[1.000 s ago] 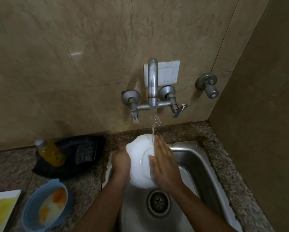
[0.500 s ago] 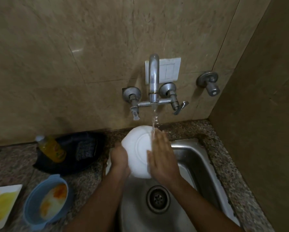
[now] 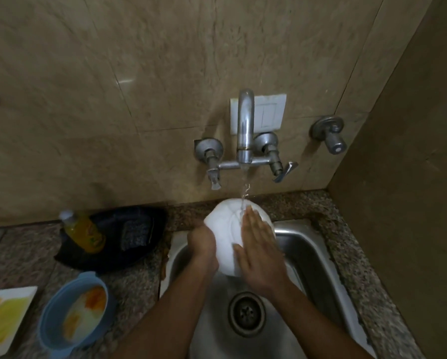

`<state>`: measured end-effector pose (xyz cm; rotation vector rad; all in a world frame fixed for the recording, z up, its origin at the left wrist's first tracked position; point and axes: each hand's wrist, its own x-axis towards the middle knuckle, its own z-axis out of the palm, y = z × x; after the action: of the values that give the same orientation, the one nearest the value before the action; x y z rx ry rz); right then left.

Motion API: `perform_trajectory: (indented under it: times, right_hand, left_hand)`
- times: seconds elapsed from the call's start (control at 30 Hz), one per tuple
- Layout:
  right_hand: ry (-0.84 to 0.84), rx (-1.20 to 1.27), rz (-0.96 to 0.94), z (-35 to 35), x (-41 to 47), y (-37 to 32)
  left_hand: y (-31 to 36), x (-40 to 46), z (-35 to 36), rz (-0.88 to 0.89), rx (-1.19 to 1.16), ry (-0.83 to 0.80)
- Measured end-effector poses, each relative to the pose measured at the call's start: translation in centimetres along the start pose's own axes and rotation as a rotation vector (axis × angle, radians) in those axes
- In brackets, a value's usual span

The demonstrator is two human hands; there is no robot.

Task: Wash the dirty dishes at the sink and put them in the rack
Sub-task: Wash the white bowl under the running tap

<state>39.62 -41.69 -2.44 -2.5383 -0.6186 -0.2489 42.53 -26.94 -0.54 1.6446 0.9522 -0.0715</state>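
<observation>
Setting: beige marble-look wall tiles behind a speckled granite counter (image 3: 144, 281) with a steel sink (image 3: 318, 257) set into it near the right-hand corner.
Hidden or cut off: the inside of the white bowl (image 3: 226, 229) faces away, so its contents cannot be seen; the fingers of the left hand are tucked behind its rim; the white plate (image 3: 3, 317) runs off the left edge; both forearms leave the bottom of the view; no rack can be made out.
Left hand (image 3: 201, 244): curled around the left edge of the white bowl, gripping it, knuckles toward the camera.
Right hand (image 3: 256, 244): flat and spread, palm pressed on the bowl's outer underside, fingers pointing up toward the tap; not clasping anything.
White bowl: held tilted over the sink, base toward the camera, directly under the stream.
Tap (image 3: 245, 125): wall-mounted, running; a thin stream of water (image 3: 244, 187) lands on the top of the bowl by the right fingertips.
Drain (image 3: 247, 314): round strainer in the sink floor, below the hands.
Blue bowl (image 3: 73, 314): on the counter left of the sink, smeared with orange and pale residue.
White plate: beside the blue bowl, streaked yellow and orange.
Black tray (image 3: 129, 239): behind the blue bowl, holding a yellow dish-soap bottle (image 3: 83, 233) and a dark scrubbing pad (image 3: 135, 233), hard to make out.
</observation>
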Motion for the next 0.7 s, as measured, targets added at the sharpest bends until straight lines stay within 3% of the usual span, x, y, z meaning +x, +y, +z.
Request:
perform_trajectory:
  times: [0.13,0.2,0.3,0.43,0.6,0.7]
  right_hand:
    - [-0.108,-0.008,-0.308,-1.3,-2.3,-0.4]
    - [-0.059,0.014,-0.224,-1.6,-2.0,0.7]
    - [0.017,0.032,0.031,-0.9,0.6,0.1]
    - [-0.122,-0.067,-0.223,-1.9,-2.1,1.9]
    - [-0.06,-0.029,0.095,-1.1,-0.8,1.7]
    - [-0.123,-0.079,-0.081,-2.0,-2.2,2.1]
  left_hand:
    - [-0.1,0.6,0.6,0.128,0.307,-0.061]
    - [0.0,-0.2,0.7,0.057,0.337,0.04]
    - [-0.2,-0.3,1.4,0.238,0.535,0.141]
    - [0.5,1.1,-0.4,0.333,0.563,0.253]
    - [0.6,0.2,-0.4,0.282,0.48,0.283]
    - [1.4,-0.5,-0.5,0.323,0.401,0.227]
